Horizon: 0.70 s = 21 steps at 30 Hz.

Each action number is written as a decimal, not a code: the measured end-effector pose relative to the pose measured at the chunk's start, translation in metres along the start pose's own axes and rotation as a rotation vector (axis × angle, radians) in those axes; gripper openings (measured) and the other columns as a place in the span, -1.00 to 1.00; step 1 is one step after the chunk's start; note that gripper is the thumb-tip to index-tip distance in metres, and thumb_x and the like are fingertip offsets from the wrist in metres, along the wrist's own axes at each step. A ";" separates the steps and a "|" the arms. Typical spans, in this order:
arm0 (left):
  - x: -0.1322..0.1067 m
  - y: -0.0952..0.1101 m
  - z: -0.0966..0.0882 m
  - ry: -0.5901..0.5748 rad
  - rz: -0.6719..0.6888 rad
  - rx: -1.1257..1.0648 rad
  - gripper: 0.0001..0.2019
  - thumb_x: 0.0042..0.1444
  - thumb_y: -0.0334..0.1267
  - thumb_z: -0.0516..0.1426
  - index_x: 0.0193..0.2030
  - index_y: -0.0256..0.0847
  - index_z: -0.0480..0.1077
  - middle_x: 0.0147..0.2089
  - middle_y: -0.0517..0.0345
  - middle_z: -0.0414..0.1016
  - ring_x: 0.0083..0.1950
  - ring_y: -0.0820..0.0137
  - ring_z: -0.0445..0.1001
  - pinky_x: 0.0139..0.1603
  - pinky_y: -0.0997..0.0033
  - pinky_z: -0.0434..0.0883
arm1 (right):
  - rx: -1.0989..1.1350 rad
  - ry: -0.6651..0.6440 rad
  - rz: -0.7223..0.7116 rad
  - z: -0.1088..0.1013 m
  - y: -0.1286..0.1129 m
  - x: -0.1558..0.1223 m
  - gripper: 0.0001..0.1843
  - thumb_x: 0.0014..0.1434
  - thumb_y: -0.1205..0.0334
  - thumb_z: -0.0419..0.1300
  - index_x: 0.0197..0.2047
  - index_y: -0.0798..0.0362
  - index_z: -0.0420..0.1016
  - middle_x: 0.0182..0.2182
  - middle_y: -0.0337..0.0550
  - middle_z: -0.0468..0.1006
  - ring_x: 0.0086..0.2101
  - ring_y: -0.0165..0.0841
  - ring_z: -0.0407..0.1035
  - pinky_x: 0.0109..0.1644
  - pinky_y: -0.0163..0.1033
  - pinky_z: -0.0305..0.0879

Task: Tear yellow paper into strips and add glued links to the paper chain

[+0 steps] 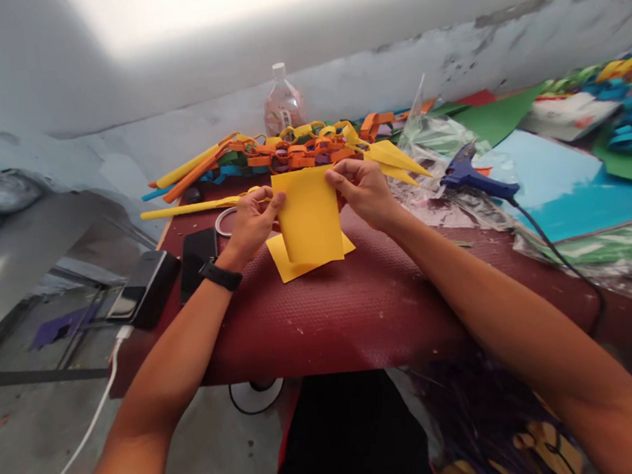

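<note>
Left hand [254, 220] is pinching the upper left side of a yellow paper sheet [311, 218]; right hand [369, 191] is pinching its upper right corner. Sheet is sitting between them, in front of a second yellow sheet [281, 261] lying askew on the red tabletop [326, 327]; can't tell if the two are touching. Handling it well probably means pinching lightly, at matching heights, so the paper isn't creasing or bowing.

Tabletop's near edge is running across 6 o'clock, red surface showing before it; that side is likely giving the most room. Elsewhere it's tighter: paper chains [306, 150] are heaping up at 12, yellow pointed paper pieces [394, 158] are lying at 2 near the right hand, a blue glue gun [473, 175] is resting at 3, its black cord [551, 248] trailing toward 4. Black smartphone [196, 262] is lying at 9, just beside the wristband [222, 275].
</note>
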<state>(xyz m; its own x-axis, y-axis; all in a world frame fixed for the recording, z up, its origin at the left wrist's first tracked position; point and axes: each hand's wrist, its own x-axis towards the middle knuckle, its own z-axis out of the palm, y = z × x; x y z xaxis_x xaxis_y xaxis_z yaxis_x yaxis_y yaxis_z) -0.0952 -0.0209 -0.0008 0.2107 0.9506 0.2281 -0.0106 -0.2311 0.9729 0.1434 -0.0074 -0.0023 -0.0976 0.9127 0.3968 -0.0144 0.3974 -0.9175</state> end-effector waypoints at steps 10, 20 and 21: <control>-0.001 0.003 0.002 0.020 0.007 0.006 -0.34 -0.03 0.42 0.48 -0.25 -0.15 0.46 -0.30 0.14 0.63 -0.39 0.42 0.58 -0.49 0.50 0.54 | -0.056 -0.025 -0.065 0.000 -0.001 0.000 -0.27 0.19 -0.59 0.36 -0.39 -0.06 0.38 -0.57 -0.27 0.40 -0.60 -0.41 0.32 -0.58 -0.25 0.30; -0.002 0.002 0.000 0.021 0.022 0.023 -0.39 0.06 0.38 0.46 -0.27 -0.15 0.45 -0.30 0.13 0.61 -0.36 0.44 0.57 -0.45 0.50 0.56 | -0.123 -0.008 -0.098 0.001 -0.008 -0.003 -0.24 0.16 -0.66 0.31 -0.41 -0.08 0.36 -0.62 -0.29 0.40 -0.63 -0.41 0.29 -0.61 -0.26 0.24; -0.002 0.002 0.000 0.020 0.025 0.025 -0.39 0.06 0.38 0.46 -0.27 -0.16 0.45 -0.30 0.12 0.61 -0.35 0.43 0.58 -0.45 0.51 0.55 | -0.123 -0.009 -0.106 0.001 -0.008 -0.003 -0.25 0.17 -0.65 0.31 -0.41 -0.08 0.37 -0.62 -0.29 0.40 -0.63 -0.41 0.29 -0.60 -0.26 0.23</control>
<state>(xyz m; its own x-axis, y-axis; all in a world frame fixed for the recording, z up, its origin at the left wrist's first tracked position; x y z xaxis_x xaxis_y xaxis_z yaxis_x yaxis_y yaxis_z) -0.0953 -0.0232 0.0010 0.1908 0.9485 0.2529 0.0092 -0.2593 0.9658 0.1431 -0.0138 0.0038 -0.1106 0.8644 0.4904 0.0964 0.5005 -0.8604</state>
